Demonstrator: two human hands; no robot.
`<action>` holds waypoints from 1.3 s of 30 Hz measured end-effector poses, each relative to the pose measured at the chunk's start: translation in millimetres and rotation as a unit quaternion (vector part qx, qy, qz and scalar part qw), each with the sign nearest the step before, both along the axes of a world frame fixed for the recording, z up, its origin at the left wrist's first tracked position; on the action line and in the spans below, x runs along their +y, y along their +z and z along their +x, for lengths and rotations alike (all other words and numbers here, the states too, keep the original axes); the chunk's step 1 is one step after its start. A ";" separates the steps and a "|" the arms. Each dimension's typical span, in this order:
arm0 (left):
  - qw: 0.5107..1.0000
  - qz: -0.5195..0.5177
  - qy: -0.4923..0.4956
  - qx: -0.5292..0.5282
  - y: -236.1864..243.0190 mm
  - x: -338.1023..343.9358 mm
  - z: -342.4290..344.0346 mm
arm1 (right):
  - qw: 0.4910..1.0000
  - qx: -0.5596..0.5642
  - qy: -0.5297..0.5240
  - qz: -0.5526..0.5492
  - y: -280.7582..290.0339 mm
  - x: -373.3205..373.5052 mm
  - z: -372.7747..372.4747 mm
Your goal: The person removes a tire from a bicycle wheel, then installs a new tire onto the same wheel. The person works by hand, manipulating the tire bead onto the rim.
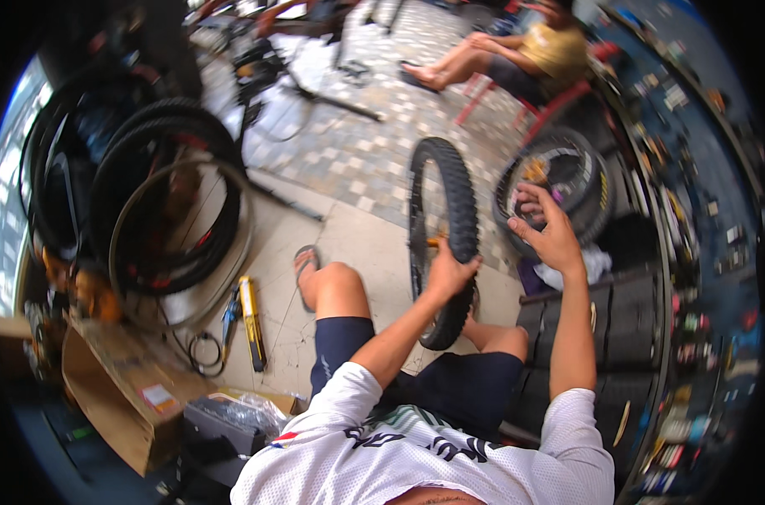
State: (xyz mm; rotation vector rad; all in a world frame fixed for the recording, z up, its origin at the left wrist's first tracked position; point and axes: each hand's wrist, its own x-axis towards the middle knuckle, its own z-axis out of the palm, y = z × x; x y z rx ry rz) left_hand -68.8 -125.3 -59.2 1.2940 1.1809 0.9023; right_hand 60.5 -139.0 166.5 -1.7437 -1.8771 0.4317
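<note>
A bicycle wheel with a knobbly black tyre is held upright, almost edge-on to the view, in front of the body and between the bare knees. Its tyre is gripped low on the near side by the left hand, which is closed around it. The right hand is raised to the wheel's right, its fingers loosely curled and its thumb apart; nothing is seen to be held in it. Behind it, a second wheel is seen beside a low red chair, where a person is seated.

Because the wheel is steadied by one hand only, it could be tipped or rolled sideways if that grip were loosened or twisted. A shin or a sandalled foot could then be struck.

The left fingertips are partly hidden by the tyre, and much of the spokes and hub is lost to the narrow angle. Whether the floor is touched by the tyre cannot be told. The seated person's head is cut off at the top, and the crowded shelving at right is blurred.
</note>
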 end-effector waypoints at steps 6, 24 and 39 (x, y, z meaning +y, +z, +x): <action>0.995 0.050 -0.067 0.048 -13.9 -12.0 69.3 | 0.953 0.235 -0.189 0.037 -109.5 -128.7 155.1; 0.980 -0.017 -0.199 -0.024 18.1 83.9 47.2 | 0.930 0.295 -0.219 -0.007 -282.0 -125.9 90.6; 0.989 -0.132 0.029 -0.062 29.3 127.5 138.5 | 0.949 -0.003 -0.312 0.052 -299.9 -120.7 23.4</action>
